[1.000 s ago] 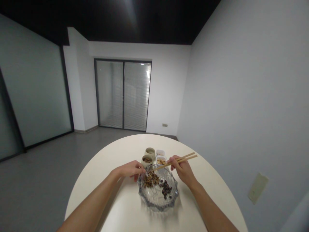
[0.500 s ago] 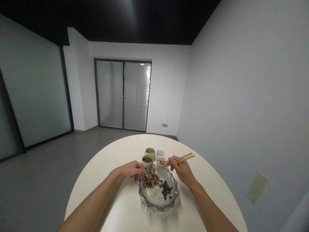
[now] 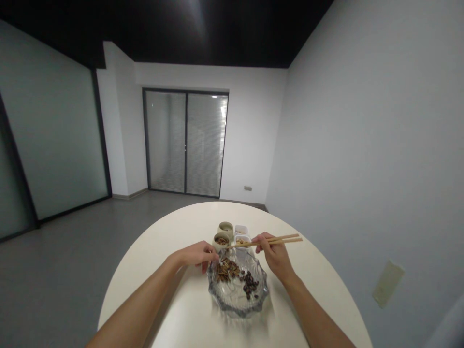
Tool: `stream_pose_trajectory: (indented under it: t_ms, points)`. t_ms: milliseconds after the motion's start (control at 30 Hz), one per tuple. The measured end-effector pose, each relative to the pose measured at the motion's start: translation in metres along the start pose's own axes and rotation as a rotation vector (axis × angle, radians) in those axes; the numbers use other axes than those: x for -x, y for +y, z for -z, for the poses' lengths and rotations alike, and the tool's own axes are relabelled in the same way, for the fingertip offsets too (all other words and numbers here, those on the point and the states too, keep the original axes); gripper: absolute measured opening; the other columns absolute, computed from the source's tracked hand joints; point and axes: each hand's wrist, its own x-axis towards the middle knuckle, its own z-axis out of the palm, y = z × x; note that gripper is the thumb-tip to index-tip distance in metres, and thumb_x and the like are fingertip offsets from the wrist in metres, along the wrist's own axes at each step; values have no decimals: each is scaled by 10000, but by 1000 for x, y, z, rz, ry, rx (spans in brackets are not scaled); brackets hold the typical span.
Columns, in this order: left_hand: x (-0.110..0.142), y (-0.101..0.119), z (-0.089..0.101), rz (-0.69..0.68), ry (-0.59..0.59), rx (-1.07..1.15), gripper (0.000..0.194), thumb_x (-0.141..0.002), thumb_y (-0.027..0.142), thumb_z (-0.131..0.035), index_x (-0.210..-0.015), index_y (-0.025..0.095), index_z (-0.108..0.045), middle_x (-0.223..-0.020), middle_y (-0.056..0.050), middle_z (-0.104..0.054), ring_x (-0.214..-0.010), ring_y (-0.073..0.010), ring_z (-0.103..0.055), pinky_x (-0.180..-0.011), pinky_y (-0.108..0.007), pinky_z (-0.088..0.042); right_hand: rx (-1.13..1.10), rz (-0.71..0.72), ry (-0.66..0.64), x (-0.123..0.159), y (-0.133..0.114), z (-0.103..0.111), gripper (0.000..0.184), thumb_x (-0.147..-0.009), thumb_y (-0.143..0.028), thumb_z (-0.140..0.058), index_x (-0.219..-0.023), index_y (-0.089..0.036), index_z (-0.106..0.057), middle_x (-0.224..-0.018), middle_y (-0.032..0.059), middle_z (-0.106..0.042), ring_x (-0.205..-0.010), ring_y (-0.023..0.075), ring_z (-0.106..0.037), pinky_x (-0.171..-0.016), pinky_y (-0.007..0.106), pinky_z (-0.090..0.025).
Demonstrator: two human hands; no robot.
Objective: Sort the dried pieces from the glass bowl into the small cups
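Note:
My right hand [image 3: 273, 251] is closed around a pair of wooden chopsticks [image 3: 279, 240]. Their tips point left, to the front edge of a beige cup [image 3: 221, 247] with brown pieces in it, above the far rim of the glass bowl. Whether the tips pinch anything is too small to make out. With fingers closed, my left hand [image 3: 197, 254] grips the left rim of the clear scalloped glass bowl [image 3: 239, 309]. Inside the bowl, slim brown pieces [image 3: 227, 269] lie at the far left and dark round beans [image 3: 250, 285] at the right.
Behind the bowl stand a second beige cup [image 3: 225, 227], a white dish [image 3: 242, 238] of pale nuts and another small white dish [image 3: 241, 229]. All rest on a round cream table [image 3: 174, 314]. A white wall [image 3: 362, 145] rises close on the right.
The chopsticks have swung flatter, and their tips have moved from over the bowl's far side up and left to the front cup. My left hand stays on the bowl rim.

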Motion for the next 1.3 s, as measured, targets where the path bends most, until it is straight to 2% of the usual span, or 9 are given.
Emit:
stream_pose_trajectory:
  t_ms: [200, 367, 500, 900, 1100, 1200, 1300]
  points:
    - [1, 0, 0, -12, -3, 3, 381, -812, 500, -554, -812, 140, -678, -528, 12, -577, -445, -116, -467, -444, -229, -290, 2, 27, 57, -3, -2, -11, 405, -948, -503, -534, -785, -191, -735, -611, 17, -651, -624, 184, -621, -645, 277, -479]
    - [0, -1, 0, -20, -9, 2, 388, -802, 516, -555, -782, 145, -665, -533, 19, -553, -470, -130, -514, -443, -232, -290, -29, -4, 8, -6, 2, -22, 370, -935, -482, -555, -781, -196, -731, -636, 22, -665, -653, 194, -639, -655, 279, -499]
    - [0, -2, 0, -26, -7, 5, 375, -793, 497, -547, -796, 144, -672, -560, 19, -555, -491, -136, -535, -439, -231, -299, -64, -30, -37, -9, 5, -28, 367, -926, -491, -565, -779, -196, -725, -655, 23, -665, -659, 194, -640, -647, 281, -513]
    - [4, 7, 2, -23, -9, -16, 375, -811, 501, -533, -780, 148, -654, -519, 15, -560, -463, -135, -507, -443, -233, -306, -154, -114, -48, -17, 25, -44, 472, -903, -596, -556, -812, -162, -716, -628, 31, -642, -611, 192, -602, -594, 289, -506]
    - [1, 2, 1, -24, -10, -10, 377, -811, 496, -531, -796, 144, -667, -530, 14, -558, -478, -141, -529, -446, -235, -315, -110, -97, -43, -17, 20, -40, 511, -891, -637, -540, -852, -164, -729, -648, 33, -643, -630, 199, -615, -610, 298, -525]
    - [0, 0, 0, -23, -7, -9, 372, -807, 487, -534, -813, 142, -673, -545, 15, -562, -488, -144, -541, -448, -234, -318, -80, -75, -15, -15, 14, -32, 516, -908, -633, -518, -871, -166, -734, -649, 34, -644, -638, 197, -624, -624, 295, -527]
    - [1, 1, 0, -10, 2, -18, 365, -807, 484, -532, -821, 145, -669, -545, 19, -563, -488, -139, -537, -450, -230, -315, -39, -60, 26, -11, 9, -20, 541, -931, -632, -472, -800, -171, -722, -600, 28, -625, -605, 189, -616, -602, 284, -508]
